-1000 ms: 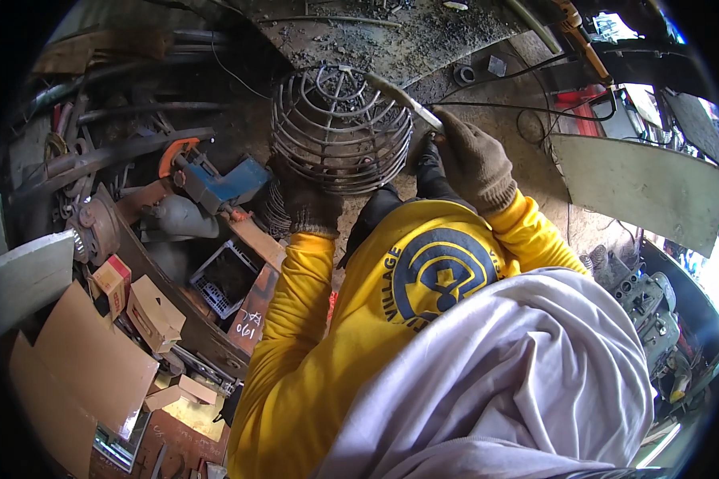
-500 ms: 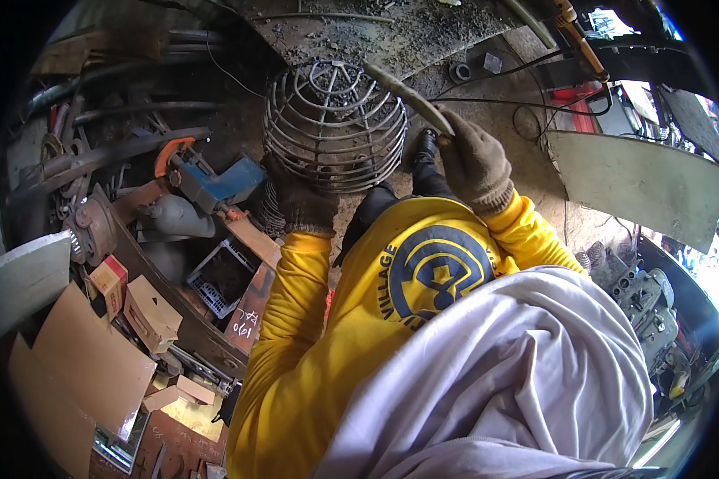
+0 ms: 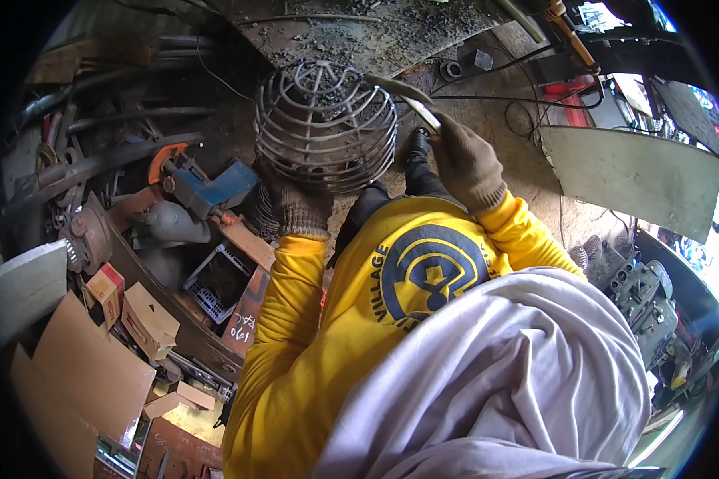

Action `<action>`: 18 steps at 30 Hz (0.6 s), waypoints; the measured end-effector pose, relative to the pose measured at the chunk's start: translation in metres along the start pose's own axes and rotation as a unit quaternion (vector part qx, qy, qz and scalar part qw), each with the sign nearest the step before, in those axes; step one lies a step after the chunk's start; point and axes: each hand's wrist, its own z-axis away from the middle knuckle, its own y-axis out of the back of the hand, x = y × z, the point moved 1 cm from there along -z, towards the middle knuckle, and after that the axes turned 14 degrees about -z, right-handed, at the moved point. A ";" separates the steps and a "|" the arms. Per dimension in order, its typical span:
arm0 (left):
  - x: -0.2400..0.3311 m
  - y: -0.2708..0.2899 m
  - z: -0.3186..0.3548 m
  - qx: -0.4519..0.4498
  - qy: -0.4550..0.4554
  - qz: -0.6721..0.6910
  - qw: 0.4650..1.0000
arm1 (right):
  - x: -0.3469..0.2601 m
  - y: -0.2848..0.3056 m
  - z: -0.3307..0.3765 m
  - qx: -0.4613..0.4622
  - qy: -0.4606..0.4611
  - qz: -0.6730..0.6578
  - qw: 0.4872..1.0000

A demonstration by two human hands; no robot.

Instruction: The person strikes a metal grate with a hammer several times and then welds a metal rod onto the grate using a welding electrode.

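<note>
A round wire cage (image 3: pixel 327 156) of dull grey metal rings and ribs stands in front of me, its narrower top tilted away. My left hand (image 3: pixel 298 198), in a brown knit glove, is closed at the cage's lower left side; its fingertips are partly hidden in shadow. My right hand (image 3: pixel 465 160), gloved the same way, is closed round one end of a long, flat, file-like metal bar (image 3: pixel 414 97). The bar's far end lies against or just over the cage's upper right rings; contact is hard to tell.
A plate strewn with dark debris (image 3: pixel 367 44) lies beyond the cage. At left are a blue and orange tool (image 3: pixel 220 184), a grey gas cylinder (image 3: pixel 174 219), scrap metal and cardboard boxes (image 3: pixel 148 319). On the right lie a pale sheet (image 3: pixel 635 176), cables and an engine-like metal part (image 3: pixel 647 295).
My right hand has lowered slightly and shifted left, turning the bar so its edge catches the light. The whole scene, cage included, has slid slightly left in view.
</note>
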 end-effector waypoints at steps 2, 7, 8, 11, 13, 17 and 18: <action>0.001 -0.005 0.000 0.000 -0.009 -0.006 1.000 | -0.002 0.003 -0.003 0.040 0.034 -0.014 0.999; -0.004 0.019 -0.004 -0.206 0.073 0.241 0.946 | 0.001 0.000 -0.002 0.024 0.042 -0.018 0.999; -0.001 0.013 -0.003 -0.206 0.076 0.246 0.944 | 0.005 -0.003 -0.006 -0.004 0.036 -0.014 0.999; 0.001 -0.002 0.006 0.015 0.014 -0.013 1.000 | -0.004 0.006 -0.003 0.046 0.038 -0.035 0.998; 0.002 -0.007 0.010 0.012 0.014 -0.031 0.999 | -0.007 0.012 0.004 0.053 0.040 -0.030 0.997; 0.004 -0.010 0.007 -0.002 0.035 0.014 0.999 | -0.012 0.019 0.010 0.057 0.051 -0.042 0.996; 0.003 -0.008 0.004 0.029 0.039 0.024 0.999 | -0.006 0.015 0.010 0.035 0.039 -0.022 0.998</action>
